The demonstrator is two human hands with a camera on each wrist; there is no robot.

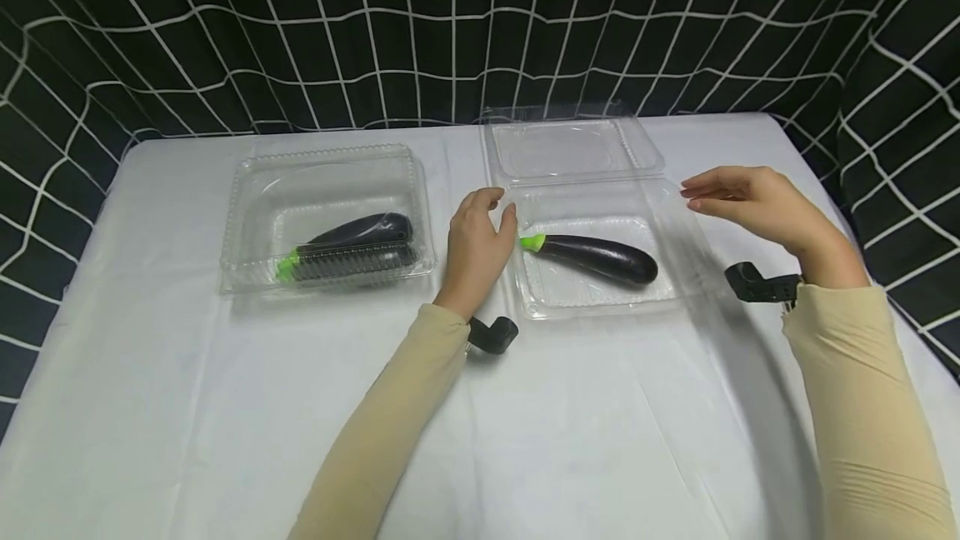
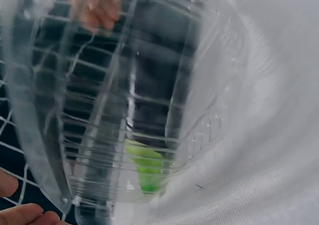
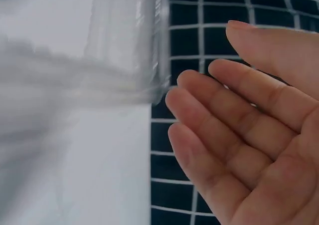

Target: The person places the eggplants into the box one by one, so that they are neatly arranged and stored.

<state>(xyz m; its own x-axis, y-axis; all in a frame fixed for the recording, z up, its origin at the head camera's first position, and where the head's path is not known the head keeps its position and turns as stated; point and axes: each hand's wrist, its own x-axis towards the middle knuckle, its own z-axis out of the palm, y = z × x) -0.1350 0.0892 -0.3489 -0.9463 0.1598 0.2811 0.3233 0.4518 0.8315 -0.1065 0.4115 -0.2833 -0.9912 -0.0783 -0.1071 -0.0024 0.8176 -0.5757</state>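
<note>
An open clear plastic clamshell box (image 1: 581,308) lies on the right half of the table, its lid (image 1: 566,148) folded back toward the net. Inside its base is a dark eggplant (image 1: 603,259) with a green stem end (image 1: 532,242) pointing left. My left hand (image 1: 478,244) is at the box's left edge, fingers loosely bent and thumb apart, gripping nothing. Off the box's right back corner hovers my right hand (image 1: 757,202); in the right wrist view its fingers (image 3: 214,130) are nearly straight and the palm bare.
To the left sits a closed clear clamshell (image 1: 322,186) with another dark, green-stemmed eggplant (image 1: 363,230) in it. A white cloth (image 1: 300,407) covers the table. Black fabric with white netting (image 1: 450,32) walls the back and sides.
</note>
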